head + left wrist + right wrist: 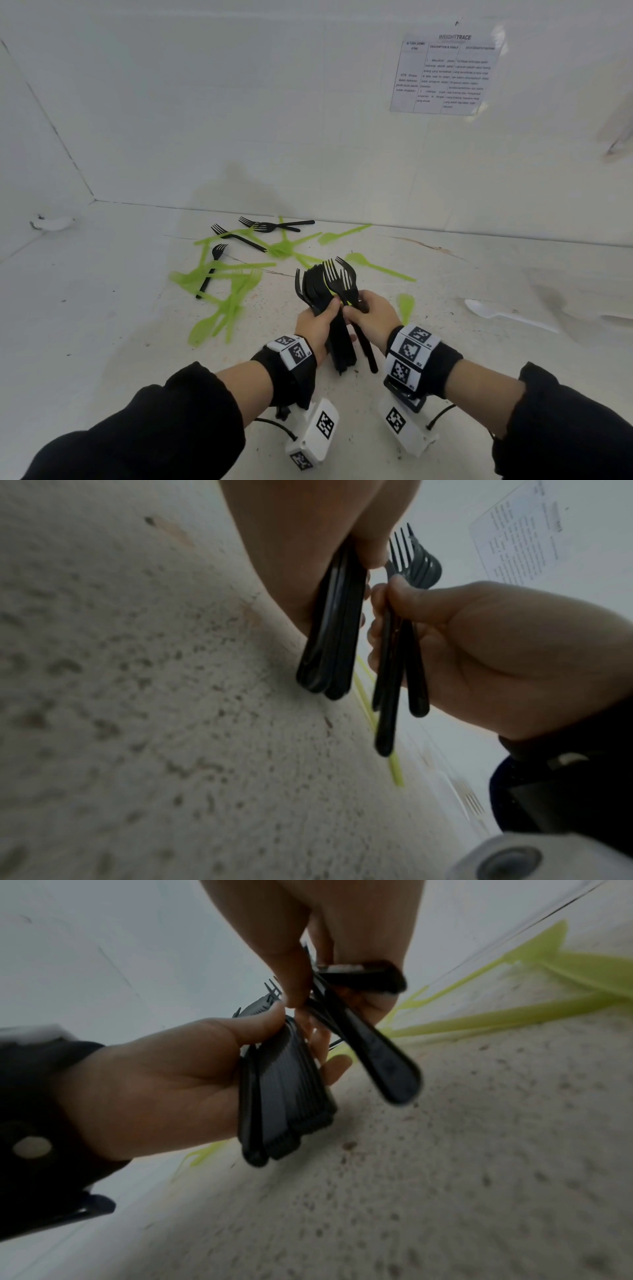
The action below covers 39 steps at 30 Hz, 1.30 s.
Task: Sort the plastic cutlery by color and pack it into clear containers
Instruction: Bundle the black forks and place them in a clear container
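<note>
Low over the middle of the table, my left hand [330, 310] grips a thick bundle of black forks [313, 284], tines up and fanned. Close beside it my right hand [354, 310] pinches a few more black forks [342, 277], whose handles [368, 349] hang lower. In the left wrist view the bundle [329, 642] sits under my left hand [363, 553], with the right hand [479, 642] curled round its forks [387, 683]. From the right wrist, my right hand [329, 999] holds its forks [380, 1064] next to the left hand's bundle [287, 1096].
Green plastic cutlery [233, 294] lies scattered left and behind, with a green spoon [376, 267] and another green piece [406, 306] near my right hand. Loose black forks [270, 226] lie at the back. A white spoon [479, 306] rests at right. White walls enclose the table.
</note>
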### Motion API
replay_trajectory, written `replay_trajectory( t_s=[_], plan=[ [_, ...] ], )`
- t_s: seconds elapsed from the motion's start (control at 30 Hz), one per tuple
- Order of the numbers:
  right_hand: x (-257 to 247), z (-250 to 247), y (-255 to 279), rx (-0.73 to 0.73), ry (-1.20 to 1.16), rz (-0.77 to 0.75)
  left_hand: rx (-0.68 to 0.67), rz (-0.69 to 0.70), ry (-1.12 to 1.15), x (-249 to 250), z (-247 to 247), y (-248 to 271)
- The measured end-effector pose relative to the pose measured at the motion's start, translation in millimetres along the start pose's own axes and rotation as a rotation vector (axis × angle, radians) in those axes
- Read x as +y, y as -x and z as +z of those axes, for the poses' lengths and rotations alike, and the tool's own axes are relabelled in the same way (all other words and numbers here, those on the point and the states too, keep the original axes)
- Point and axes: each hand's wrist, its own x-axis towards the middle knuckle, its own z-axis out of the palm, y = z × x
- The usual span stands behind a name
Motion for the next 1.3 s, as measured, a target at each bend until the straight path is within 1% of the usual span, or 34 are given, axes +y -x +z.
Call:
replay_trajectory(
  t_s=[0.1,0.2,0.3,0.4,0.5,0.63,0.73,0.8,0.9,1.03,1.23,1.3],
  plan=[
    [-1.4,1.2,0.3,-0.001,0.064,-0.015,0.025,0.028,0.004,-1.1,0.2,0.1],
    [-4.6,1.0,0.7,-0.077,0.089,-0.037,0.080,0.056,-0.010,-3.3,-0.4,-2.3],
    [-5.8,-0.3,1.3,-0.119,0.104,-0.016,0.082,0.065,-0.022,-4.3,-0.6,-3.3],
    [-6.2,-1.6,4.4,-0.058,0.033,-0.014,0.063,0.069,-0.017,-3.2,0.7,-3.5],
    [-7.0,-2.6,6.2,-0.010,0.023,-0.031,0.100,0.068,-0.030,-4.3,0.5,-6.0],
    [-8.6,-3.0,6.6,0.050,-0.005,-0.008,0.155,0.077,-0.059,-6.1,-0.8,-8.8],
    [-9.3,-2.9,6.3,0.018,0.057,-0.047,0.111,0.087,-0.037,-5.8,0.0,-7.6],
    [-9.3,-2.3,6.7,-0.005,0.088,-0.044,0.078,0.077,-0.023,-4.9,0.7,-5.4],
    [-8.4,-0.7,5.7,0.004,0.095,-0.030,0.037,0.041,0.002,-2.7,0.4,-3.8],
    [-7.1,2.1,6.1,-0.015,0.076,-0.033,0.052,0.040,-0.009,-2.1,-1.0,-4.9],
    [-3.4,0.9,7.2,-0.069,0.058,-0.044,-0.009,0.037,-0.061,-5.9,-4.4,-3.6],
    [-2.5,0.5,6.8,-0.078,0.055,-0.031,0.000,0.049,-0.077,-7.3,-4.2,-2.8]
  ],
)
